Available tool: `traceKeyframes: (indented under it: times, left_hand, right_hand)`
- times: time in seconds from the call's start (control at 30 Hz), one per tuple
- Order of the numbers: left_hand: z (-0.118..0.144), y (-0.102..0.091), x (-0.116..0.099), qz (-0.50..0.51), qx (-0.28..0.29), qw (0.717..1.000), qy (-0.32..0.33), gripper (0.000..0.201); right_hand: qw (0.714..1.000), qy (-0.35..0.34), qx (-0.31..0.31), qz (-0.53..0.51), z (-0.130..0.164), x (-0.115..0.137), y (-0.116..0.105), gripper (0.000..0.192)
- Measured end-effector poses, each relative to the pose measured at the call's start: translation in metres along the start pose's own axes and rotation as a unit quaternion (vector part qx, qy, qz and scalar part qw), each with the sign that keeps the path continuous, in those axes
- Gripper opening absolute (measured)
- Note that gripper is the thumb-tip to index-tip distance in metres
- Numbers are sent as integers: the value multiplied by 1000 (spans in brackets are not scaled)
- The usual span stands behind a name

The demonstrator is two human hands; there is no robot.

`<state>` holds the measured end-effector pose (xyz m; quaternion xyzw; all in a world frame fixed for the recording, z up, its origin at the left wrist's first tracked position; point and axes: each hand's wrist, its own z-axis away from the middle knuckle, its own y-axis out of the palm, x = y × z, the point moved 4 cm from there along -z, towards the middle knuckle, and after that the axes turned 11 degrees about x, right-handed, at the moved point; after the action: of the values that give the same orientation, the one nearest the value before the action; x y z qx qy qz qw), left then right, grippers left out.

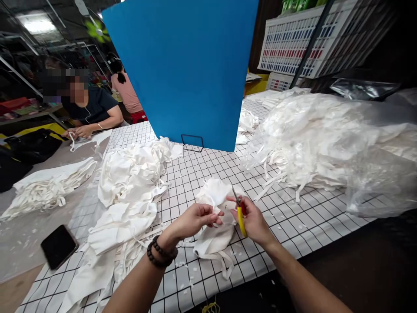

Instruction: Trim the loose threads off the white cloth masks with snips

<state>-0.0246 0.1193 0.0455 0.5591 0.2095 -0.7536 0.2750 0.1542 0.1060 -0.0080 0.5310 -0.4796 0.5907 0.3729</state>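
In the middle of the table lies a white cloth piece with straps [213, 243]. My left hand [202, 216], with dark beads at the wrist, pinches an edge of this cloth between thumb and fingers. A pair of scissors [241, 217] with yellow and red handles sits in my right hand [256, 221], its blades pointing up and away from me. The blades are just right of the pinched edge, apart from my left fingers. Small white scraps [192, 276] are scattered on the checked tablecloth [280, 237] near my hands.
White cloth pieces [130, 169] are heaped at the left, beside a black phone [59, 247]. Clear plastic bags of white cloth [325, 139] fill the right side. A blue board [185, 74] stands ahead. A co-worker [93, 102] handles white cloth at the far left.
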Motion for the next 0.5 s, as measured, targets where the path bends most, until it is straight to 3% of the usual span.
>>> traceKeyframes:
  times: [0.1,0.2,0.3,0.4,0.43,0.5]
  left_hand:
    - [11,19,-23,28,18,998,48,28]
    - [23,40,-46,63,36,996,48,26]
    - [34,59,-62,83,38,995,45,25]
    - [37,74,-69,-4,7,998,68,27]
    - [36,77,-70,-48,-15,995,81,27]
    - [33,79,-67,-131,-90,980,120,24]
  right_hand:
    - [999,-12,21,-28,-20,-8,4,44]
    - [999,-12,8,-42,-36,-5,-8,31]
    - [997,-37,-43,-53,-50,23,-41,18]
    - [988,-118,-91,-34,-66,73,-61,14]
    - [987,-141,-63,-32,-72,88,-57,17]
    - [988,-135,74,-17,-86,104,-29,28]
